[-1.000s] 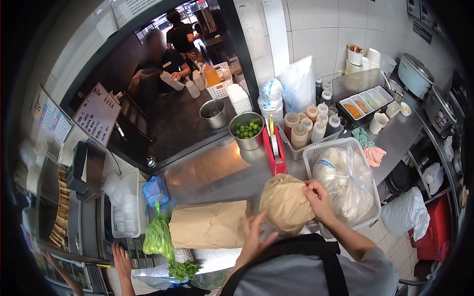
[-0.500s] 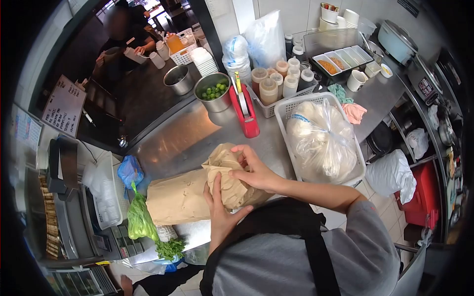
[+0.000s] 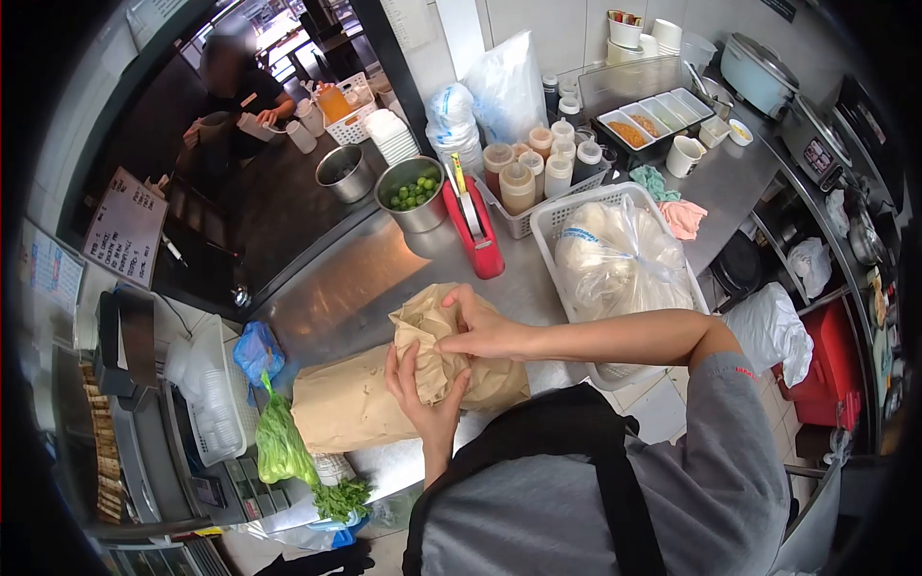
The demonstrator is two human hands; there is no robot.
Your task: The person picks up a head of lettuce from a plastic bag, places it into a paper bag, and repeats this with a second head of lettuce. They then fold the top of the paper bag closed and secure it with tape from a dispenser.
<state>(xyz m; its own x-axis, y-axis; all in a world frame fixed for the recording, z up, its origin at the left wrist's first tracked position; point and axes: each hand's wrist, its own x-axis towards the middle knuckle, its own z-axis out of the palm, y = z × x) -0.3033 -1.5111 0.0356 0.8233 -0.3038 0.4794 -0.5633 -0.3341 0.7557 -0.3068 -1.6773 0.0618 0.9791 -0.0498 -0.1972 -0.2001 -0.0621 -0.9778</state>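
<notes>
A large brown paper bag [image 3: 344, 405] lies on its side on the steel counter, its crumpled, gathered mouth turned up toward me. My left hand [image 3: 428, 408] holds the near side of that mouth, thumb and fingers apart around the folded paper. From the right, my right hand [image 3: 488, 334] grips the far edge of the mouth, its index finger raised and thumb pressed to the paper. Whatever the bag contains is hidden. Just beyond my hands stands a red tape dispenser [image 3: 475, 230].
A white basket [image 3: 552, 254] with plastic-wrapped contents sits right. Sauce bottles [image 3: 519, 187], a steel pot of green limes [image 3: 413, 195] and topping trays [image 3: 653, 120] line the back. Leafy greens [image 3: 285, 437] lie left. A person [image 3: 240, 96] works across the pass.
My left hand has shifted slightly left and up along the bag's mouth, its fingers more curled around the paper. My right forearm has swung higher, now crossing the basket's front.
</notes>
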